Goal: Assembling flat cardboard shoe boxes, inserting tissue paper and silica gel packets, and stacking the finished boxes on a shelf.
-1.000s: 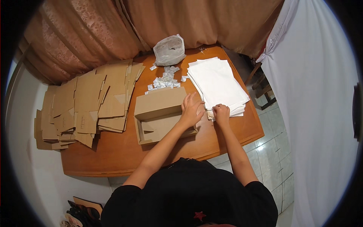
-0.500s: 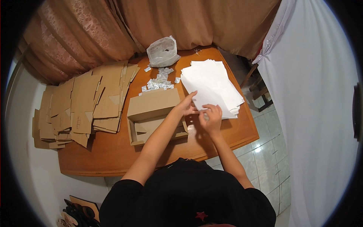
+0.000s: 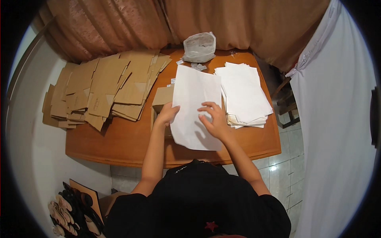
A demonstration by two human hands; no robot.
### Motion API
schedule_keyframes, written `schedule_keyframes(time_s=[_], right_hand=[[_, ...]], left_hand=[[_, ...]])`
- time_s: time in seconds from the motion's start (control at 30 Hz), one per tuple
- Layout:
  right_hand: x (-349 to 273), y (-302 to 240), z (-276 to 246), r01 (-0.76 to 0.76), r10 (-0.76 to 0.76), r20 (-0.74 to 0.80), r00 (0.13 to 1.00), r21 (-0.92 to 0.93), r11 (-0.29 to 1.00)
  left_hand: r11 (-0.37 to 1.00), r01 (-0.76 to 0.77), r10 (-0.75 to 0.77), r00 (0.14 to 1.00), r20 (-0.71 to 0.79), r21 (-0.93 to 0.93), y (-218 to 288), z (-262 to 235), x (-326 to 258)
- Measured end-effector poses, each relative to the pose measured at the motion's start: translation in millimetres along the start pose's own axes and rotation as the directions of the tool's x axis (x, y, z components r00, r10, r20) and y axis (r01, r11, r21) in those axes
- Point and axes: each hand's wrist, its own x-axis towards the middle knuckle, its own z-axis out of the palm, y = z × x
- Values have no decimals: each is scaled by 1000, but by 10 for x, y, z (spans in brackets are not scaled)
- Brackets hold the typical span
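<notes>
A white sheet of paper is held up over the table, its lower corner curling. My left hand grips its left edge, the thumb lying on the front face. In front of the sheet is my right hand, fingers apart and bent, casting a shadow on the paper; whether a fingertip touches it I cannot tell. Behind the sheet stands an open cardboard box, mostly hidden. A stack of white paper lies to the right, its edges uneven.
Flattened cardboard pieces overlap across the table's left side. At the back sit a translucent plastic bag and small white packets, partly covered by the sheet. A brown curtain hangs behind the table; a white cloth hangs at right.
The sheet has come off the stack and moved left, in front of the box. My left hand has shifted left with it, and my right hand's fingers have spread.
</notes>
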Motion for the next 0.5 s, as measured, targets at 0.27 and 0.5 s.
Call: schedule_keyframes(time_s=[0.27, 0.5], right_hand=[[345, 493, 545, 8, 32, 189, 981, -212, 977], [404, 647, 818, -59, 208, 278, 938, -464, 884]], left_hand=[[959, 81, 8, 951, -311, 272, -417, -420, -171], [623, -16, 468, 808, -357, 782, -118, -87, -438]])
